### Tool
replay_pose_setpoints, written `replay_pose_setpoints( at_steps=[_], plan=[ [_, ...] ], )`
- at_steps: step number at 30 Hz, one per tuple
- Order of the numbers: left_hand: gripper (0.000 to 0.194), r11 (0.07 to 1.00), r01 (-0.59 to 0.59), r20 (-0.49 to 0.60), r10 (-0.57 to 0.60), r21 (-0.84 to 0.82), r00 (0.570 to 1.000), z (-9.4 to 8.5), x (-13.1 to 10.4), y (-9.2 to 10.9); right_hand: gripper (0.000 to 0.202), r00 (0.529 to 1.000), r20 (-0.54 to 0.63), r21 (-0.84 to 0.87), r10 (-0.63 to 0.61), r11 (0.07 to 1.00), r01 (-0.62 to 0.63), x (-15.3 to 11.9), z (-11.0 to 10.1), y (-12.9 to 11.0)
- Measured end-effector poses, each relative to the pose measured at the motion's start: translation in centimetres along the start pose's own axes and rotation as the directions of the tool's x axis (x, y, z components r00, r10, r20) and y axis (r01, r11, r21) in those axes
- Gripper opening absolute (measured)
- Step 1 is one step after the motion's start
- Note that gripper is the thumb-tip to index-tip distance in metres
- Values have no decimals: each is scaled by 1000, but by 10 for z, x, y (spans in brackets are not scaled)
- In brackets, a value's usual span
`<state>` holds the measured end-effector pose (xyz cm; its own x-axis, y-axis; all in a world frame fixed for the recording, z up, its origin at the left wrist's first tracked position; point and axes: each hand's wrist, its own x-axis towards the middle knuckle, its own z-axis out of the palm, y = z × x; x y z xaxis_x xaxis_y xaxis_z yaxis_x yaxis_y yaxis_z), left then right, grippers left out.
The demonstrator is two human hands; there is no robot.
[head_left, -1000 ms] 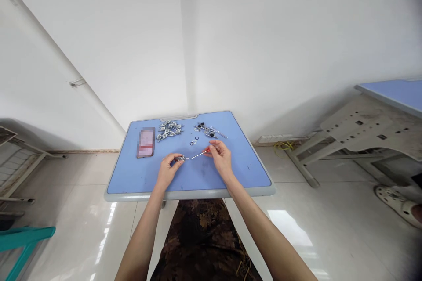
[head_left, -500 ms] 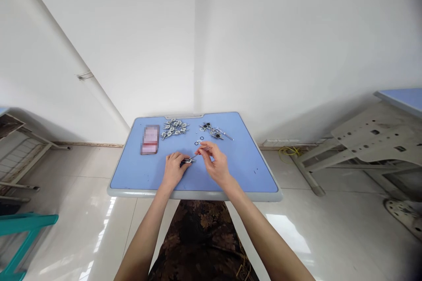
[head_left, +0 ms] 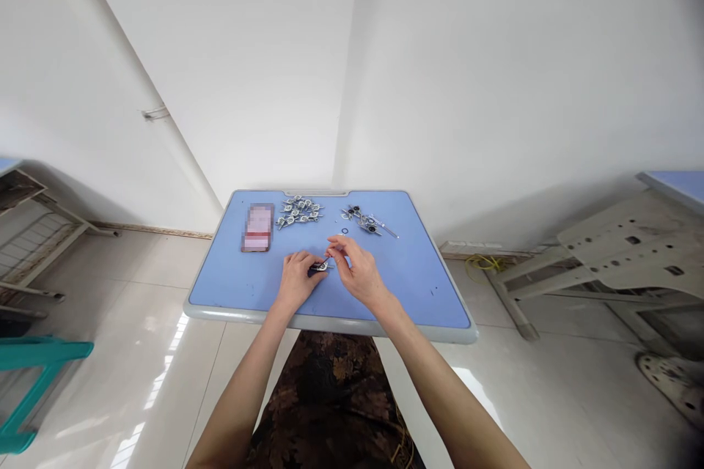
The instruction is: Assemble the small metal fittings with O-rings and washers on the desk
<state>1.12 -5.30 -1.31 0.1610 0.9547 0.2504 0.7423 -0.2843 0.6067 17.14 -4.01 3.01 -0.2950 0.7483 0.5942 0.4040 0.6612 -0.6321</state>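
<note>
Near the middle of the blue table (head_left: 231, 286), my left hand (head_left: 298, 278) pinches a small metal part (head_left: 323, 266) against the tabletop. My right hand (head_left: 356, 270) is closed on a thin tool (head_left: 328, 257), its tip at the metal part. A dark ring (head_left: 345, 231) lies just beyond my right fingers. Farther back, a pile of silvery metal parts (head_left: 300, 210) sits left of centre. To its right lies a smaller group of metal parts with black rings (head_left: 363, 220), beside a slim clear rod (head_left: 386, 226).
A phone (head_left: 257, 228) lies at the table's left side. A teal stool (head_left: 41, 366) stands at lower left. Other desks flank both sides, one at right with a metal frame (head_left: 621, 242). A yellow cord (head_left: 485, 262) lies by the white wall.
The view has shifted and tilted slightly. Both hands stay at the metal part, and my right hand's fingertips are a little closer to it.
</note>
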Motion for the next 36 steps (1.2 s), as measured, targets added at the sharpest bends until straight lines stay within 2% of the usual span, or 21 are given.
replay_pose_setpoints(
  at_steps=[12, 21, 30, 32, 36],
  plan=[
    [15, 1000, -16, -17, 16, 6, 1000, 2, -1, 0, 27, 996, 59, -102, -63, 992, 69, 3, -2, -5],
    [12, 1000, 5, -53, -5, -5, 999, 7, 1, -2, 46, 948, 314, -218, -56, 967, 130, 21, -11, -23],
    [8, 1000, 8, -51, -7, 28, 999, 7, 1, -1, 35, 975, 223, -403, -9, 910, 100, 29, -1, -26],
    [7, 1000, 10, -50, -9, 30, 999, 7, 1, -1, 39, 971, 239, -386, -6, 917, 101, 30, -1, -26],
    [8, 1000, 6, -68, -6, -1, 998, 8, 2, 0, 44, 959, 274, -181, -75, 975, 128, 32, -4, -25]
  ],
)
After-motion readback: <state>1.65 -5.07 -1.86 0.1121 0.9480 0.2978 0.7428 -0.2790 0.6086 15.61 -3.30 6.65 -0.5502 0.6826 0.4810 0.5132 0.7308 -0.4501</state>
